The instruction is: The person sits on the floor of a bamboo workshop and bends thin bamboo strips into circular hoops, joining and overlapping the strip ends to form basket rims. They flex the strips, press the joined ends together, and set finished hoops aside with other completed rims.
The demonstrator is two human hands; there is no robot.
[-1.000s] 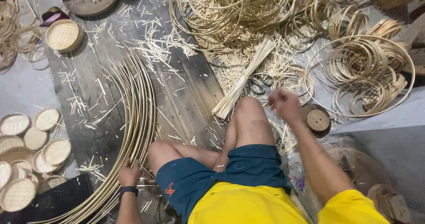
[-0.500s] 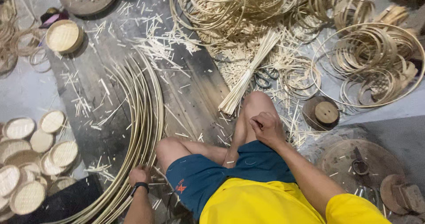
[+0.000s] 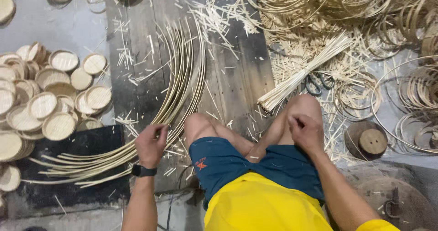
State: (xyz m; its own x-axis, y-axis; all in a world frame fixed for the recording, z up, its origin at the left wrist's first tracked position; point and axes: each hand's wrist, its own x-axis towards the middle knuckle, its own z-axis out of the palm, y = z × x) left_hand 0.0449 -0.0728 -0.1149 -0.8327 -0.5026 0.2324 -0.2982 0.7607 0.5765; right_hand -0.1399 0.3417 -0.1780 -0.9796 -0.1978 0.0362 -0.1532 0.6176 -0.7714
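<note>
1. Person is sitting on the floor in a yellow shirt [image 3: 264, 203] and dark blue shorts [image 3: 255, 165], bare knees bent up in front.
2. Left hand [image 3: 150, 144], black wristband [image 3: 143, 171] on the wrist, is reaching into the long curved pale bamboo strips [image 3: 180, 80]; fingers are curling around a few strips near their lower end, so the hand is closing on the strips, though how tightly cannot be told.
3. Right hand [image 3: 306, 131] is resting on the right knee, fingers curled together into a loose fist; whether anything thin is pinched in it cannot be told.
4. The strips are lying in a fanned arc on the dark wooden plank floor [image 3: 237, 76], running from the black mat [image 3: 73, 149] at lower left, past the left knee, up toward the top of the view.
5. Just beyond the right knee, a straight tied bundle of short pale bamboo sticks [image 3: 303, 73] is lying diagonally; black-handled scissors [image 3: 319, 83] are sitting just beside it, partly under the sticks.
6. To the right of the right knee, a round dark wooden block with a lighter disc on top [image 3: 367, 140] is sitting on the floor.
7. On the left, a pile of small round woven bamboo trays [image 3: 50, 98] is overlapping, next to the mat.
8. Far right and top, loose coiled bamboo hoops [image 3: 410, 85] and short offcut scraps [image 3: 219, 16] are covering the floor.
</note>
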